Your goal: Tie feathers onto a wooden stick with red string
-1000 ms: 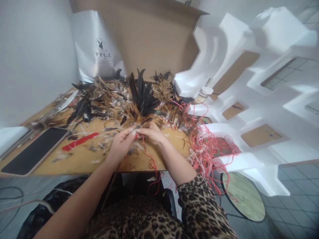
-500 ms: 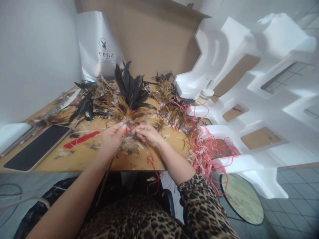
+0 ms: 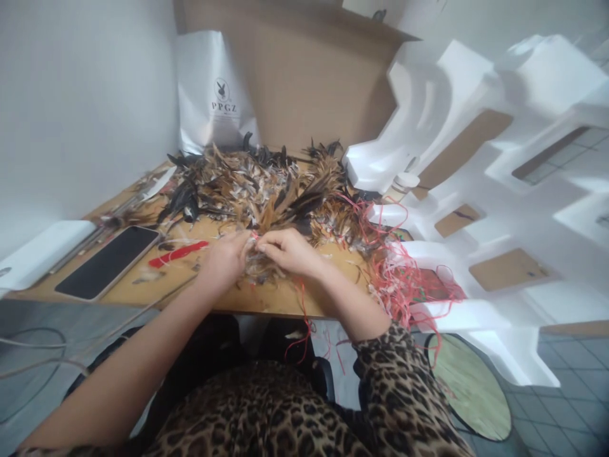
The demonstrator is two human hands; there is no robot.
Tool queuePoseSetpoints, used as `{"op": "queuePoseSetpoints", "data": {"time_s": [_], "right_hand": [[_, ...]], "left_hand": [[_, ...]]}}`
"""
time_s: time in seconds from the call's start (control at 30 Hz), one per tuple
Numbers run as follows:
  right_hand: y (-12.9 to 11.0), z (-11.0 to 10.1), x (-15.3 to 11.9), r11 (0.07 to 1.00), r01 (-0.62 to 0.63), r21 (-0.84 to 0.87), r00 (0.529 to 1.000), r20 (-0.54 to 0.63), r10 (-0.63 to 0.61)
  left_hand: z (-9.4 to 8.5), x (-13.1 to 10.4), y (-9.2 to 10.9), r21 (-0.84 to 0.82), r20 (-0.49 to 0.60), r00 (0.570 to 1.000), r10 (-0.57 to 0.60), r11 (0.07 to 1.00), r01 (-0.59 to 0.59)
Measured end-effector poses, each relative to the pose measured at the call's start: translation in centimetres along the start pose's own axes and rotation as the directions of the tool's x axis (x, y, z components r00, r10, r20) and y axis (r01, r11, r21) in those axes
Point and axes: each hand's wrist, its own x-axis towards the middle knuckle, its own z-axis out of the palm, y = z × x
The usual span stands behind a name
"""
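Observation:
My left hand [image 3: 229, 259] is closed on the base of a feather bunch [image 3: 291, 206], whose brown and black tips lean to the upper right. Red string [image 3: 254, 235] shows at the quill ends between my hands. Pressed close on the right, my right hand [image 3: 291, 251] pinches the red string; its fingertips are partly hidden. A loose red strand [image 3: 303, 304] hangs below that hand over the table's front edge. Beneath my hands lie pale feather scraps [image 3: 259, 273]. Behind them spreads a heap of brown and black feathers [image 3: 233, 181].
A phone [image 3: 108, 261] and a bundle of red strings [image 3: 178, 254] lie at left. The silver bag [image 3: 216, 95] stands at the back. Tangled pink-red string [image 3: 399, 273] spills over white foam pieces [image 3: 499, 317] at right, near a white-lidded jar [image 3: 402, 185]. A round stool [image 3: 471, 381] stands below.
The feather bunch has swung from upright to leaning right and lower. My hands have come closer together at its base. The whole view has shifted slightly.

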Motion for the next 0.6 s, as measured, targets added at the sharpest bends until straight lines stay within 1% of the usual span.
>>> {"op": "queuePoseSetpoints", "data": {"time_s": [0.07,0.1,0.17,0.23,0.33,0.4,0.47,0.53,0.6], "right_hand": [[-1.1,-1.8,0.6,0.989,0.024,-0.146,0.996,0.093,-0.011],[-1.5,-2.6,0.9,0.974,0.057,-0.221,0.993,0.112,-0.033],[-1.6,-3.4,1.7,0.935,0.116,-0.336,0.99,0.114,-0.082],[-0.9,-3.4,2.5,0.92,0.125,-0.371,0.991,0.098,-0.095],[1.0,-2.2,3.4,0.958,0.046,-0.283,0.995,0.1,-0.018],[2.1,-1.1,3.7,0.979,-0.029,-0.204,0.993,0.108,0.052],[2.7,0.0,3.9,0.987,-0.066,-0.146,0.99,0.112,0.083],[2.6,0.7,4.0,0.992,-0.072,-0.101,0.991,0.108,0.083],[2.4,0.9,4.1,0.995,-0.084,-0.053,0.991,0.099,0.089]], "left_hand": [[-0.3,-0.7,-0.3,0.103,0.078,0.996,0.03,0.994,-0.038],[-0.5,-1.0,-0.3,0.148,0.125,0.991,0.054,0.986,-0.073],[-1.1,-1.8,0.0,0.198,0.206,0.971,0.121,0.967,-0.163],[-1.9,-2.4,0.5,0.202,0.248,0.949,0.192,0.948,-0.245],[-3.1,-3.1,0.9,0.189,0.242,0.938,0.25,0.936,-0.298],[-3.6,-3.4,0.8,0.198,0.206,0.951,0.23,0.942,-0.271],[-3.8,-3.6,0.3,0.176,0.199,0.955,0.218,0.951,-0.253],[-3.8,-3.8,-0.2,0.098,0.224,0.943,0.245,0.957,-0.272],[-3.9,-3.8,-0.8,-0.027,0.187,0.95,0.248,0.969,-0.247]]}}
